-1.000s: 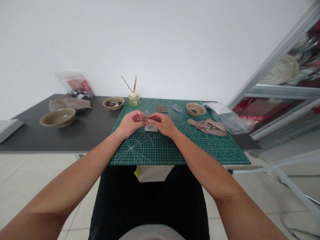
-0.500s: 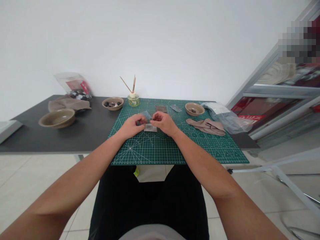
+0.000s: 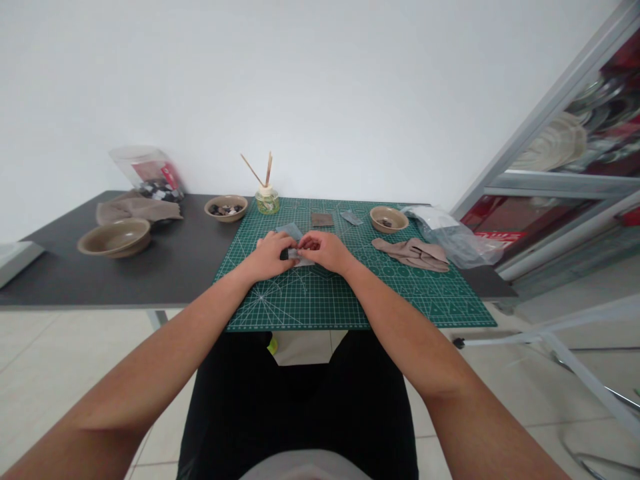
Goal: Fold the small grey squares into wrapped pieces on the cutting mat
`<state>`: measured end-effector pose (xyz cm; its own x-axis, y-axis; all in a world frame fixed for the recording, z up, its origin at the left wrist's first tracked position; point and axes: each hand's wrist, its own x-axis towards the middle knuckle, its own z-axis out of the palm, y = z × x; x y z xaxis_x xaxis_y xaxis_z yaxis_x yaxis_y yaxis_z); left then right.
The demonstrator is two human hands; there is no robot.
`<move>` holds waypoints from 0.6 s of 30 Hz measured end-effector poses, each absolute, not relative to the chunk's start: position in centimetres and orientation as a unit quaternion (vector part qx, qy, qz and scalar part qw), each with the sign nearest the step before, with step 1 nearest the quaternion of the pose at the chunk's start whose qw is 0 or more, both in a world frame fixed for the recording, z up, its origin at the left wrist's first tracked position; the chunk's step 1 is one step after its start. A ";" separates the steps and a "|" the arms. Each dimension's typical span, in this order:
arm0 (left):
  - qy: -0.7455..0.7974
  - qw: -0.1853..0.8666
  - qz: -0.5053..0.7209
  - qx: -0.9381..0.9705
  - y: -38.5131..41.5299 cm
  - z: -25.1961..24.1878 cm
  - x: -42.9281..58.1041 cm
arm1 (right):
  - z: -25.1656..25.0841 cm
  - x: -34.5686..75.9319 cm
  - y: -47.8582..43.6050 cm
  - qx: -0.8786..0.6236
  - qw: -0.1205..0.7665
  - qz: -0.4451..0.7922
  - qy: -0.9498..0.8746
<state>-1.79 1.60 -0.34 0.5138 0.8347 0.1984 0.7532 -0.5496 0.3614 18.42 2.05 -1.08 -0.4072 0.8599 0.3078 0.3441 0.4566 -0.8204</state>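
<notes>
Above the green cutting mat (image 3: 280, 307), my left hand (image 3: 273, 257) and my right hand (image 3: 327, 253) meet with their fingers bent inward. Both are closed on a small translucent plastic bag (image 3: 289, 231), whose bluish far end sticks up beyond the fingers. A whitish strip (image 3: 304, 261) shows at the near side, between the thumbs; whether it belongs to the bag I cannot tell. The fingertips hide whatever is pinched there. Just beyond my right hand lie a flat brown square (image 3: 322, 219) and another small clear packet (image 3: 352, 217).
Bowls of stones stand at the back left (image 3: 226, 208) and right (image 3: 389, 219). Farther left are another bowl (image 3: 115, 239), a brown cloth (image 3: 140, 208) and a bag of stones (image 3: 157, 180). A reed diffuser (image 3: 267, 199), a folded cloth (image 3: 415, 255) and a plastic bag (image 3: 455, 237) flank the mat.
My left hand has turned over the bag, its thumb shifting nearer and to the right. My right hand has moved slightly down, uncovering the brown square. The whitish strip is now more covered.
</notes>
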 end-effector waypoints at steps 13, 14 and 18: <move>0.476 0.151 0.173 0.849 1.7 0.0 -1.3 | -1.0 18.4 2.0 -0.419 0.312 0.207 -0.827; 0.479 0.150 0.172 0.848 1.7 0.0 -1.3 | -1.1 18.3 2.0 -0.422 0.307 0.197 -0.830; 0.464 0.129 0.156 0.862 1.6 0.1 -1.3 | -1.6 17.7 1.9 -0.438 0.303 0.165 -0.830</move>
<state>-1.26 1.57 0.06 0.5200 0.8411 0.1490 0.7602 -0.5353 0.3681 17.68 1.91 -1.58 -0.4339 0.8266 0.3584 0.6268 0.5627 -0.5389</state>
